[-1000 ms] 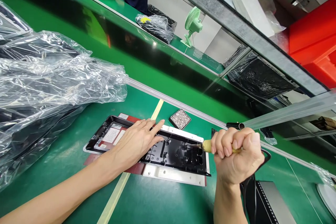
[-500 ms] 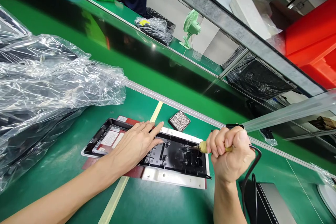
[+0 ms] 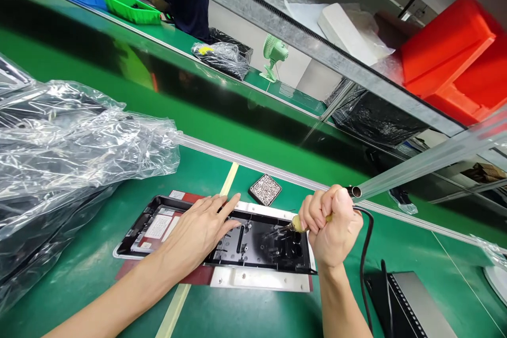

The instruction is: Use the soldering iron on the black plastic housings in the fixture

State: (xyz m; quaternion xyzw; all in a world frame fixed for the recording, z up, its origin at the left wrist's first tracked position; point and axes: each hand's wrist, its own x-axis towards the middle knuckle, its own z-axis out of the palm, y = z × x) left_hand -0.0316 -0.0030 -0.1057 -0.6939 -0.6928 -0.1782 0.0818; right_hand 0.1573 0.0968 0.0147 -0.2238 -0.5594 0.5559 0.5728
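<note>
My left hand (image 3: 202,224) lies with fingers stretched across a long black plastic housing (image 3: 259,261), over its middle. Closed in a fist, my right hand (image 3: 330,222) grips a soldering iron (image 3: 298,223) by its yellowish handle. The iron's thin metal shaft points left and down into the right half of the housing; whether its tip touches the plastic I cannot tell. Under the housing is a red and white fixture (image 3: 259,281). Printed labels (image 3: 157,226) show through the housing's window on the left. A black cord (image 3: 366,259) runs down from behind my right hand.
Beyond the housing sits a small square box (image 3: 265,190) of tiny metal pieces. Bagged parts (image 3: 87,132) cover the left side. A dark flat case (image 3: 412,301) lies at lower right. A metal shelf (image 3: 317,47) with a red bin (image 3: 447,53) hangs above. Another person (image 3: 182,5) works across the line.
The view has shifted a little. My right hand and the soldering iron have moved slightly left over the housing. My left hand keeps its place on it.
</note>
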